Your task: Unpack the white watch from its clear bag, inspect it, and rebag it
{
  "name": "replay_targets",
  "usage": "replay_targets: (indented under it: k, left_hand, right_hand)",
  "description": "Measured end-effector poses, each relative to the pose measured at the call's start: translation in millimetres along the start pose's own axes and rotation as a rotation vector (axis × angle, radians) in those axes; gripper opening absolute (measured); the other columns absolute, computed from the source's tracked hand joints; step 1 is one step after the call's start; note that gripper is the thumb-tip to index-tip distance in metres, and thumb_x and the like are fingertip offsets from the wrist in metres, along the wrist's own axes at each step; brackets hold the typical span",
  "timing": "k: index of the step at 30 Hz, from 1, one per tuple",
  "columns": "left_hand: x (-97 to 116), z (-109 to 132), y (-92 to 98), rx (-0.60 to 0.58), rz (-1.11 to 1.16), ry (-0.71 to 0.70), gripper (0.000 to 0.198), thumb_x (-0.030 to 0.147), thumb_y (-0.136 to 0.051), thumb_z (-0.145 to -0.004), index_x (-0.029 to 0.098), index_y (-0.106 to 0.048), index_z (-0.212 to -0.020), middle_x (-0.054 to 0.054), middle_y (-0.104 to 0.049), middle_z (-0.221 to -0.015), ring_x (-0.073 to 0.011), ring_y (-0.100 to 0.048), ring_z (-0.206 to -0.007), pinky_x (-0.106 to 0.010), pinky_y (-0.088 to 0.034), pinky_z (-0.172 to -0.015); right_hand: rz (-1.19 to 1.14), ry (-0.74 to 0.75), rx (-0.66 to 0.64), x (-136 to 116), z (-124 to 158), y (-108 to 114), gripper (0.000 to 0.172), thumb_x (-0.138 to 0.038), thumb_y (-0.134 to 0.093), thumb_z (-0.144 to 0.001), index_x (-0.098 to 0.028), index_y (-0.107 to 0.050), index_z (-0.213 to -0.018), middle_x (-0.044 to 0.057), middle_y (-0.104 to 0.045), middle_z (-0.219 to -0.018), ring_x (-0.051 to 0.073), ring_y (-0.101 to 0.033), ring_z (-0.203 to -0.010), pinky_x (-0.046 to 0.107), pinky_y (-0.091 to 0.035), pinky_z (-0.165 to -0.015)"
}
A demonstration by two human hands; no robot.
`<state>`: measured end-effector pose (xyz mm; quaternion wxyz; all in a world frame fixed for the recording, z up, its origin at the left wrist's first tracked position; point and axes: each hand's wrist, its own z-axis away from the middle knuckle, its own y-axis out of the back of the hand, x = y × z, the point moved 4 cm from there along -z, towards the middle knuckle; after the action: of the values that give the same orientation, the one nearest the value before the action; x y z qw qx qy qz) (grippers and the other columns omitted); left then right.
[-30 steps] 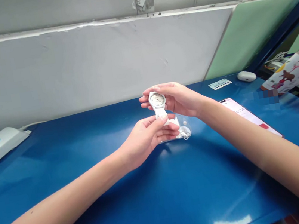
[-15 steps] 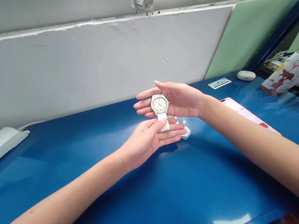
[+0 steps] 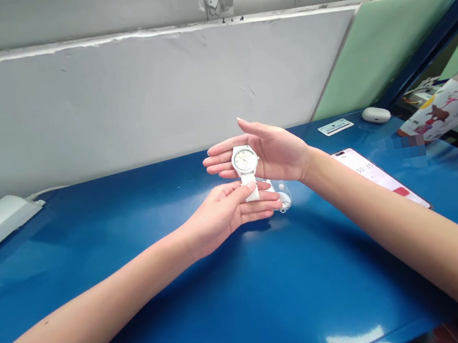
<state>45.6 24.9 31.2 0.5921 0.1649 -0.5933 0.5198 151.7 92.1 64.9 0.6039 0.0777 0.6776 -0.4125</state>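
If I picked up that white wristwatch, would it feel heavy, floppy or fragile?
The white wristwatch is probably light, being small beside the left hand. Its slim strap likely bends, though the pinched part looks straight. The dial faces outward, so it might scratch if dropped.

Bright o/all; glare on blue tabletop [image 3: 242, 308] btm R; soft shadows, edges stretched.

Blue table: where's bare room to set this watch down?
Bare patches on the blue table: between the power strip and left forearm, and nearer, between that and the right forearm. Crowded: the right side, with phone, card, white case and bottle; also the middle, where the left hand holds the watch before a clear pouch.
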Motion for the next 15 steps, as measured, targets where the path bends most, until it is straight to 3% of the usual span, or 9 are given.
replay_targets:
  k: [7,11,13,15]
  left_hand:
    - [25.4,10.8,5.4,0.249,-0.345,-0.245,0.028,0.039,-0.064,-0.094,0.013,-0.07,-0.103,-0.014,-0.073,-0.109,-0.0298,-0.069,-0.107,-0.042,-0.049,-0.099]
    - [34.7,11.3,16.4,0.325,-0.717,-0.458,0.027,0.04,-0.058,-0.097,0.018,-0.071,-0.106,-0.008,-0.073,-0.102,-0.0267,-0.068,-0.1,-0.038,-0.049,-0.093]
    - [36.0,11.1,21.7,0.387,-0.921,-0.573,0.025,0.038,-0.056,-0.098,0.02,-0.071,-0.109,-0.006,-0.073,-0.095,-0.0243,-0.067,-0.092,-0.035,-0.048,-0.09]
    - [33.6,10.1,23.5,0.386,-1.091,-0.668,0.026,0.033,-0.054,-0.099,0.02,-0.069,-0.115,-0.007,-0.073,-0.102,-0.0239,-0.068,-0.093,-0.034,-0.048,-0.09]
  right_hand:
    - [0.252,0.263,0.157,-23.4,12.3,-14.5,0.026,-0.045,-0.064,-0.09,-0.022,-0.076,-0.091,0.007,-0.076,-0.106,0.024,-0.066,-0.113,0.038,-0.055,-0.097]
    - [0.698,0.462,0.316,-32.6,37.3,-18.6,0.017,-0.035,-0.069,-0.088,-0.025,-0.078,-0.099,0.003,-0.075,-0.108,0.023,-0.066,-0.112,0.036,-0.052,-0.1]
    - [0.938,0.532,0.344,-28.3,51.7,-17.4,0.024,-0.033,-0.07,-0.088,-0.026,-0.076,-0.11,0.004,-0.074,-0.115,0.025,-0.066,-0.113,0.042,-0.05,-0.105]
    - [1.135,0.57,0.383,-18.6,65.7,-12.8,0.025,-0.033,-0.068,-0.09,-0.027,-0.075,-0.113,0.006,-0.074,-0.118,0.028,-0.066,-0.116,0.047,-0.05,-0.106]
